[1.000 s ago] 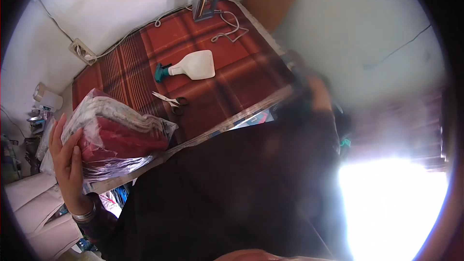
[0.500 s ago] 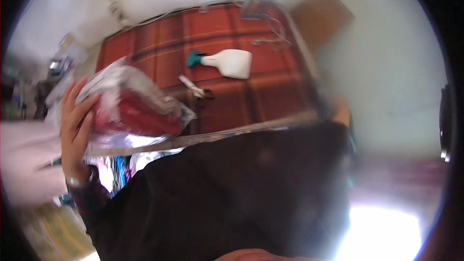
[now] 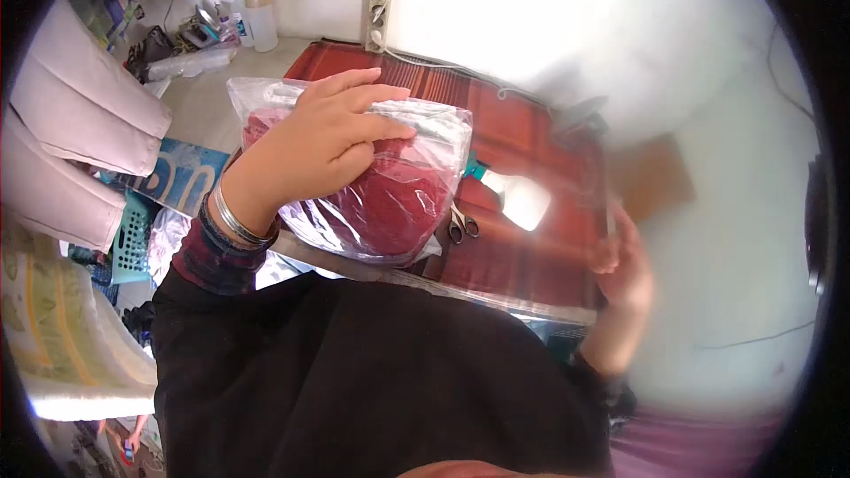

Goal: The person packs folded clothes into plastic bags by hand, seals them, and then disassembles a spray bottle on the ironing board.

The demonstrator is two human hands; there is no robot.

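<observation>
Plastic-wrapped bundle (image 3: 394, 205) points lengthwise toward the scissors (image 3: 461, 227), left hand (image 3: 328, 137) atop, grip loose.

The cloth (image 3: 509, 270) lies over the right part of the table (image 3: 199, 97). The bag (image 3: 394, 190) sits at its near left. Right of that lie the scissors (image 3: 459, 228), then the spray bottle (image 3: 522, 201), slightly farther. The iron (image 3: 580, 121) is far right (the board (image 3: 657, 177) is beyond). At far left stands the jug (image 3: 261, 18); the socket (image 3: 376, 25) is on the wall behind.
</observation>
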